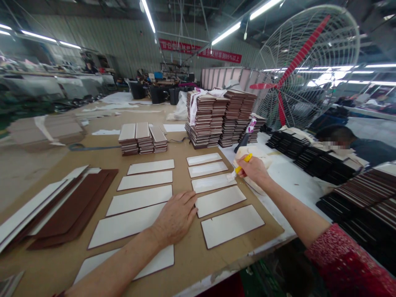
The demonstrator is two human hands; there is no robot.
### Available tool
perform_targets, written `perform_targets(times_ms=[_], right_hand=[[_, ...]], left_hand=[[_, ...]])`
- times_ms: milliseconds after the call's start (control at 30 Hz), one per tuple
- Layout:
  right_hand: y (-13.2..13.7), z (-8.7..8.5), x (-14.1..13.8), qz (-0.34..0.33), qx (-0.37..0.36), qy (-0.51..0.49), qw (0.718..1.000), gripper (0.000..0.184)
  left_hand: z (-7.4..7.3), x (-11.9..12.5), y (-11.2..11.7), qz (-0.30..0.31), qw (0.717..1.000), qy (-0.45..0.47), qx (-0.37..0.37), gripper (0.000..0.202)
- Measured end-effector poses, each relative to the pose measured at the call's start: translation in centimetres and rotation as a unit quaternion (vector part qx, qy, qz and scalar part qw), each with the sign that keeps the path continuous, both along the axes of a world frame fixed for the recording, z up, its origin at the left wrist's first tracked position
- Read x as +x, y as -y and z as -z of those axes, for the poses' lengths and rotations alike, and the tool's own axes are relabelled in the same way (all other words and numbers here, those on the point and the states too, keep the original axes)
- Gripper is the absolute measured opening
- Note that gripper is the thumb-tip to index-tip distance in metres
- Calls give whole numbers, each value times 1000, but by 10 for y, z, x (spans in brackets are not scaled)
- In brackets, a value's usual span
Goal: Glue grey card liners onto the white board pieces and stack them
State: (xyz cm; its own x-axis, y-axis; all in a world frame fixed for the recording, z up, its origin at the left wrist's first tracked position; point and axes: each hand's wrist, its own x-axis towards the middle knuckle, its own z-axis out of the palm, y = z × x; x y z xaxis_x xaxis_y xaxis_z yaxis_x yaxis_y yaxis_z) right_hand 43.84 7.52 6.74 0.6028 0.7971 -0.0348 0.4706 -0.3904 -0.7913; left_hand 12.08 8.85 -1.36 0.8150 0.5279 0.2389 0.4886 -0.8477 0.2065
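My right hand is closed round the yellow handle of a brush. The brush's white bristles touch the right end of a pale rectangular panel, third from the back in the right column. Two panels behind it, such as this glossy one, look wet and white. Nearer me are two duller panels, one of them here. My left hand lies flat, fingers stretched out, over the right end of a left-column panel; its fingertips reach the left edges of the right column.
Brown and white sheets lie at the left. Small stacks and tall tied stacks of panels stand at the back. A large fan rises behind. Black stacks line the right, near another person.
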Motion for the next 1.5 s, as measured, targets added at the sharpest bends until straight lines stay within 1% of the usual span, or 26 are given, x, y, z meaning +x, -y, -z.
perform_targets(times_ms=[133, 200, 267, 367, 467, 500, 567, 633, 667, 733, 800, 900, 1033, 1233, 1400, 1500], right_hand=[[1, -4, 3, 5, 18, 4, 1000, 18], [3, -8, 4, 10, 41, -5, 999, 17], [7, -13, 2, 16, 74, -23, 997, 17], [15, -20, -6, 21, 140, -77, 987, 12], [27, -23, -23, 8, 188, -158, 969, 8], [31, -23, -30, 0, 191, -184, 964, 7], [40, -19, -45, -16, 184, -230, 956, 9], [49, -13, -60, -29, 168, -264, 949, 12], [52, -9, -66, -34, 160, -277, 947, 13], [57, -1, -78, -44, 148, -296, 943, 15], [58, 6, -87, -57, 140, -307, 940, 18], [57, 14, -96, -78, 131, -311, 938, 22], [55, 20, -102, -98, 112, -297, 943, 21], [51, 26, -97, -115, 86, -238, 961, 18], [52, 21, -80, -106, 74, -195, 972, 17], [55, 16, -66, -91, 66, -177, 978, 16]], left_hand=[[3, 0, 0, 2, 1000, 5, 5, 39], [4, 0, 0, 4, 1000, 8, 8, 39], [1, 1, -1, 7, 1000, 5, 4, 38], [-12, 0, 0, -1, 1000, -4, -1, 39], [-31, -4, 12, -17, 1000, -22, 12, 41], [-36, -6, 19, -11, 999, -31, 14, 40], [-40, -8, 35, 34, 998, -44, 6, 37], [-38, -9, 52, 81, 995, -52, -11, 34], [-36, -9, 59, 91, 994, -56, -19, 32], [-30, -9, 68, 83, 994, -61, -28, 30], [-26, -7, 72, 70, 995, -67, -23, 30], [-23, -7, 73, 72, 995, -65, 0, 30], [-17, -9, 74, 43, 998, -39, 0, 37], [-11, -10, 74, 41, 998, -42, -9, 42], [-8, -9, 74, 46, 998, -47, -2, 42], [-6, -10, 74, 50, 998, -39, 17, 42]])
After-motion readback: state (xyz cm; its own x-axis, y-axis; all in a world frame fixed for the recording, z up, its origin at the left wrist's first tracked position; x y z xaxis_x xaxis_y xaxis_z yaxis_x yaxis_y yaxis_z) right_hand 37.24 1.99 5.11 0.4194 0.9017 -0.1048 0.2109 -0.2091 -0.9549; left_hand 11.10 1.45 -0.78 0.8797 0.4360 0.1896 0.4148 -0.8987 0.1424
